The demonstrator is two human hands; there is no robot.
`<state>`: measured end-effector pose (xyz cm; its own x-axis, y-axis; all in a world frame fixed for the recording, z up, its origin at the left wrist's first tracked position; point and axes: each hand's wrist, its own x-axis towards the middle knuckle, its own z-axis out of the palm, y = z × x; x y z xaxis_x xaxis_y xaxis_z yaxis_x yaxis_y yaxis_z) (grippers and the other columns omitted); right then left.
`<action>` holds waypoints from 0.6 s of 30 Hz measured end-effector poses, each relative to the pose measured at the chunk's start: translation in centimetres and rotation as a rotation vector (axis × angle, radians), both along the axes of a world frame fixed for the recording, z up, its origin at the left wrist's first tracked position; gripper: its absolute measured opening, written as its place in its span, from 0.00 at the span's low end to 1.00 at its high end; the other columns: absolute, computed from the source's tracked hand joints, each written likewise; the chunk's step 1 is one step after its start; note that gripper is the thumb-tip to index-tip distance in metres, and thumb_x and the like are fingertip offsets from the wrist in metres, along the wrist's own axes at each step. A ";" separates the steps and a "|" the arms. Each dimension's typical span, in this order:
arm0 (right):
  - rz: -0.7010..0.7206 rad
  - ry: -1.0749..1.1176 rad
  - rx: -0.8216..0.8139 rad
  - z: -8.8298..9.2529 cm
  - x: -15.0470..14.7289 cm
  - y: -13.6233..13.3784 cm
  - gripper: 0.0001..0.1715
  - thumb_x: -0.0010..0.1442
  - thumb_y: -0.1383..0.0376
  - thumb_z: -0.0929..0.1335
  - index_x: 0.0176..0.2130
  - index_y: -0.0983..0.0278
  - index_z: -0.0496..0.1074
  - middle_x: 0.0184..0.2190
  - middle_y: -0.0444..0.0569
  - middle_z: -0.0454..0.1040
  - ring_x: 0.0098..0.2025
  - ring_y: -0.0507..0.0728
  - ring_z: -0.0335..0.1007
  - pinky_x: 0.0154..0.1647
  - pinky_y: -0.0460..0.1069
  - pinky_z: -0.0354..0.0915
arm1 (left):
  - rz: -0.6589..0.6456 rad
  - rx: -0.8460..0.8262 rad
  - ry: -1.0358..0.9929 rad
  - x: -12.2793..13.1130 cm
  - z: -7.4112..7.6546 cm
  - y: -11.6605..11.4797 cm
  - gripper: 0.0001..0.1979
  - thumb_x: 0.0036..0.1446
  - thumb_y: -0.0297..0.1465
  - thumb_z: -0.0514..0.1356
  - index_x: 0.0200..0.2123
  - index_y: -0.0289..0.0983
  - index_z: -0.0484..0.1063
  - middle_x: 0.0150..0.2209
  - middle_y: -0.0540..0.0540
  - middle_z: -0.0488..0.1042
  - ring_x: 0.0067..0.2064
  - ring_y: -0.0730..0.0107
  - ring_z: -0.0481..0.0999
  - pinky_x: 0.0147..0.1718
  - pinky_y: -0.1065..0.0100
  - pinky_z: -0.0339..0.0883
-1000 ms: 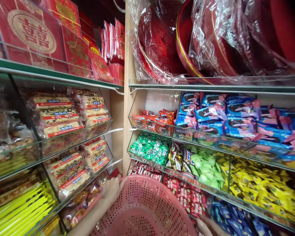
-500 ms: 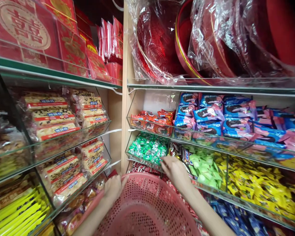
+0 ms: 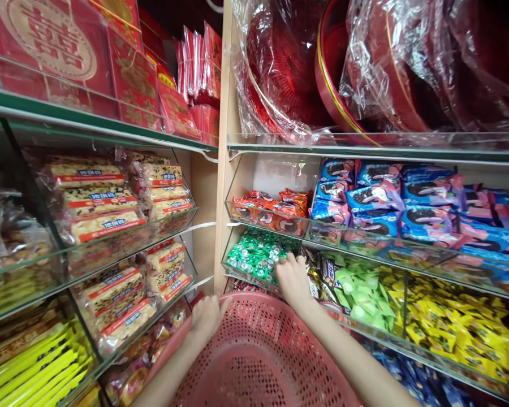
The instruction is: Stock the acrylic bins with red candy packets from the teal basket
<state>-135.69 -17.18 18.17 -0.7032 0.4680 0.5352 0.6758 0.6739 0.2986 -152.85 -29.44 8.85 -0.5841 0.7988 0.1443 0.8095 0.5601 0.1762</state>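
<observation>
My left hand (image 3: pixel 206 317) is closed round the rim of a big red perforated plastic basket (image 3: pixel 254 345), at its far left side. The basket is tilted, and its inside faces me with nothing seen in it. My right hand (image 3: pixel 294 277) reaches over the right edge of a clear bin of green-wrapped candies (image 3: pixel 254 251), beyond the basket's far rim. Its fingers are bent down at the candies; their tips are hidden, and what they hold, if anything, cannot be made out.
Right of my right hand are light green packets (image 3: pixel 365 297) and yellow-wrapped candies (image 3: pixel 458 322). Above lie red packets (image 3: pixel 271 209) and blue packets (image 3: pixel 373 195) behind a clear shelf front. Wrapped bars (image 3: pixel 106 198) fill the left shelves. A wooden post (image 3: pixel 224 169) divides the shelves.
My right hand has moved slightly up and further over the green candies. The view has shifted a little to the left, and my left hand still grips the basket rim.
</observation>
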 end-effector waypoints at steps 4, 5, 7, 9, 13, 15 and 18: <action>-0.008 0.020 0.024 0.6 0.3 0.3 0.13 0.58 0.72 0.60 0.29 0.67 0.72 0.29 0.55 0.70 0.37 0.60 0.58 0.34 0.53 0.46 | 0.003 -0.014 -0.015 0.0 0.0 0.1 0.30 0.57 0.49 0.38 0.42 0.35 0.68 0.36 0.36 0.75 0.39 0.55 0.75 0.35 0.61 0.64; -0.015 0.035 0.030 0.9 0.5 0.3 0.13 0.59 0.72 0.60 0.30 0.67 0.71 0.29 0.55 0.70 0.37 0.60 0.57 0.34 0.53 0.46 | 0.004 -0.017 -0.019 0.0 0.0 0.1 0.30 0.57 0.49 0.38 0.43 0.35 0.68 0.36 0.36 0.75 0.39 0.55 0.74 0.36 0.62 0.64; -0.026 0.081 0.042 1.6 1.0 -0.3 0.13 0.59 0.71 0.59 0.30 0.67 0.70 0.29 0.54 0.69 0.36 0.59 0.57 0.33 0.53 0.46 | 0.004 -0.021 -0.026 0.1 0.2 0.1 0.30 0.57 0.49 0.38 0.45 0.35 0.67 0.37 0.36 0.75 0.39 0.57 0.74 0.36 0.63 0.64; 0.000 0.149 0.040 2.1 1.7 -1.5 0.14 0.61 0.69 0.58 0.30 0.66 0.69 0.29 0.53 0.68 0.35 0.58 0.56 0.33 0.52 0.46 | 0.008 -0.034 -0.036 0.2 0.4 0.1 0.31 0.57 0.49 0.37 0.45 0.35 0.67 0.38 0.35 0.74 0.40 0.57 0.74 0.37 0.63 0.63; 0.278 0.224 -0.162 0.0 1.8 -4.8 0.14 0.62 0.64 0.58 0.32 0.63 0.70 0.29 0.48 0.68 0.33 0.55 0.57 0.34 0.49 0.50 | 0.023 -0.048 -0.043 0.6 0.8 0.3 0.31 0.56 0.50 0.37 0.45 0.35 0.67 0.38 0.36 0.74 0.41 0.57 0.73 0.38 0.63 0.63; 0.429 0.140 -0.360 -3.2 0.9 -5.7 0.15 0.62 0.64 0.58 0.29 0.63 0.70 0.28 0.47 0.69 0.33 0.53 0.60 0.34 0.47 0.52 | 0.020 -0.045 -0.045 0.9 0.9 0.4 0.31 0.56 0.50 0.37 0.45 0.35 0.67 0.39 0.36 0.74 0.42 0.57 0.73 0.38 0.64 0.63; 0.554 -0.009 -0.666 -8.8 -0.7 -5.6 0.14 0.58 0.68 0.61 0.24 0.64 0.70 0.24 0.44 0.71 0.31 0.51 0.63 0.34 0.45 0.54 | 0.017 -0.047 -0.042 1.3 0.7 0.6 0.31 0.56 0.50 0.37 0.47 0.36 0.67 0.38 0.36 0.74 0.42 0.57 0.73 0.38 0.63 0.63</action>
<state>-136.42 -22.82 9.34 -0.9258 0.2704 0.2643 0.1975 0.9419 -0.2718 -151.54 -28.83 9.51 -0.6022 0.7942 0.0818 0.7924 0.5821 0.1824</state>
